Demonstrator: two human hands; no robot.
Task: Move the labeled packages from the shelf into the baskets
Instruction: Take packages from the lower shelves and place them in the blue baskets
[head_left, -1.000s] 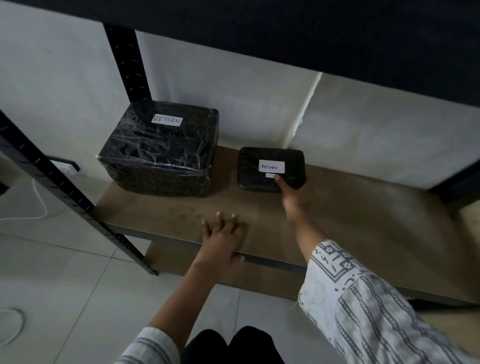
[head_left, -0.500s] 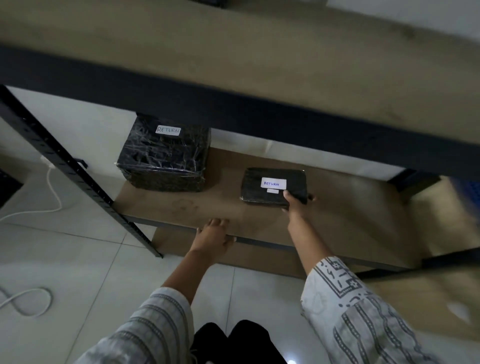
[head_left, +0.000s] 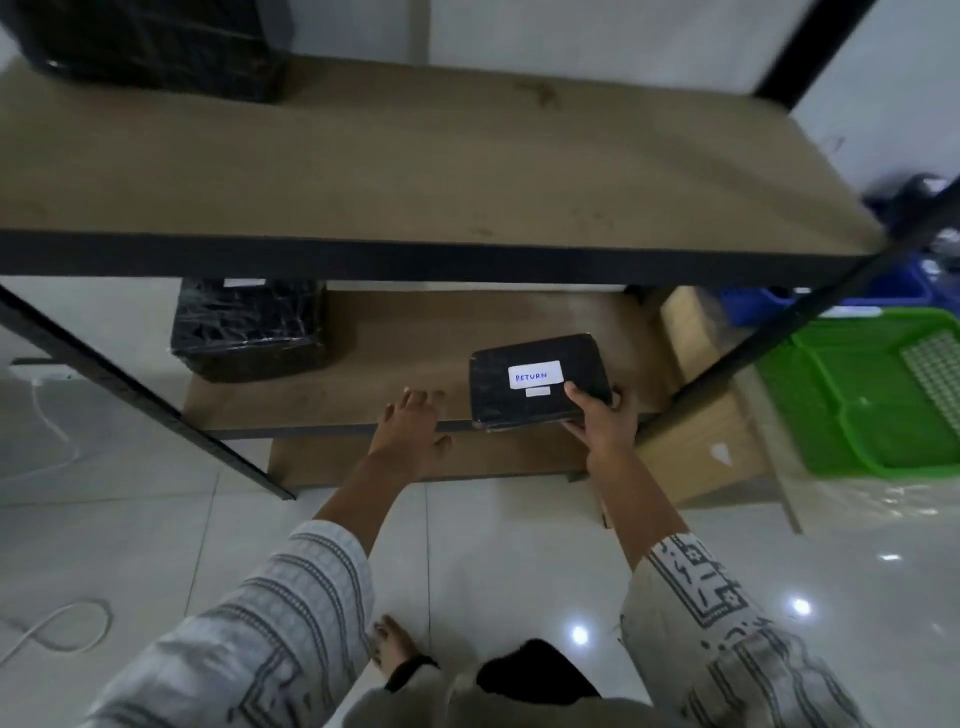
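Pulling the small package (head_left: 535, 382) off the lower shelf (head_left: 395, 353).
My right hand (head_left: 602, 421) is pinching its near right corner, thumb on top and fingers underneath. At centre frame it is now tilting up and overhanging the shelf's front edge; half a second ago it was lying flat further in. My left hand (head_left: 413, 426) is resting spread on the edge just left of it. I'm judging the green basket (head_left: 883, 415), at right, to be next.

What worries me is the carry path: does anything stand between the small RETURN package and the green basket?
The black shelf post crosses between the small RETURN package, gripped by the right hand at the lower shelf front edge, and the green basket; a cardboard box sits low beside the post. Pulling forward probably clears both.
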